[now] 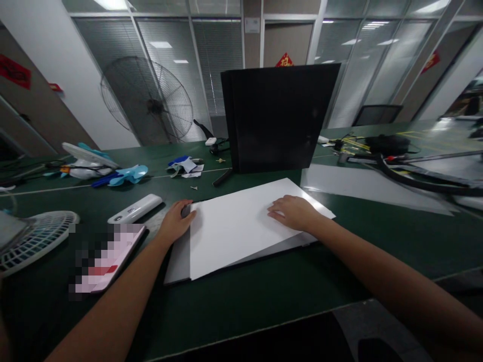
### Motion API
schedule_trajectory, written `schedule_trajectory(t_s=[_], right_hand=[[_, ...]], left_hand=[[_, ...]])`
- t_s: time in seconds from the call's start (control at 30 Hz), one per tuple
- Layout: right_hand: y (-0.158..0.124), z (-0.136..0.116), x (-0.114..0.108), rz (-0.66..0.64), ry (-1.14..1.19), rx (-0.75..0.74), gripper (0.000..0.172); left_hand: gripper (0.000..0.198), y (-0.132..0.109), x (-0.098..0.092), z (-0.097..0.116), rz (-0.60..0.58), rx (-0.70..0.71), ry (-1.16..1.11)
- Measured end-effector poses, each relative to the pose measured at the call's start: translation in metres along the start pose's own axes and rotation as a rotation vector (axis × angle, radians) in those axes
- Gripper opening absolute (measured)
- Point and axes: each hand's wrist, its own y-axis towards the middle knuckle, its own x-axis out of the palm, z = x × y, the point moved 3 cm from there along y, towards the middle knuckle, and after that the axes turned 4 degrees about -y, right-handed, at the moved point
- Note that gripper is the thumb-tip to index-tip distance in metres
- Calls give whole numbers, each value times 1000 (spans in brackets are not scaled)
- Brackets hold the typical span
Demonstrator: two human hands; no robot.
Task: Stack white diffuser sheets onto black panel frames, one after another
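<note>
A blank white sheet of paper (234, 226) lies at a slant over a thin grey flat board (178, 259) on the green table. The board shows along the left side and in a strip at the near edge; the rest is hidden under the paper. My left hand (175, 221) is around the board's far left corner, thumb at the paper's left edge and fingers by the far edge. Palm down, my right hand (294, 213) rests on the right part of the paper, its fingers stretched out and slightly bent, gripping nothing.
A tall black panel (281, 118) stands behind the paper. To the left are a white oblong device (136, 208), a pink partly blurred item (118, 249) and a small white fan (41, 241). A clear sheet (362, 188) and black cables (415, 183) lie right.
</note>
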Motion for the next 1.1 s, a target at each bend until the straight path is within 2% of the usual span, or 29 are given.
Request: schedule_trajectory(t_s=[0.13, 0.3, 0.47, 0.6, 0.87, 1.1], right_hand=[[0, -16, -9, 7, 39, -63, 49], [0, -13, -5, 59, 130, -103, 50], [0, -12, 4, 28, 180, -170, 54], [-2, -19, -2, 25, 211, -239, 54], [-1, -19, -7, 62, 156, -152, 49], [0, -16, 0, 94, 198, -189, 47]], left_hand=[[52, 0, 1, 0, -3, -11, 31], [51, 0, 2, -1, -1, -6, 77], [52, -1, -2, -10, 54, -153, 160], [56, -1, -6, -16, 54, -244, 202], [66, 2, -3, -19, -4, -227, 243], [63, 1, -4, -18, 0, -238, 258]])
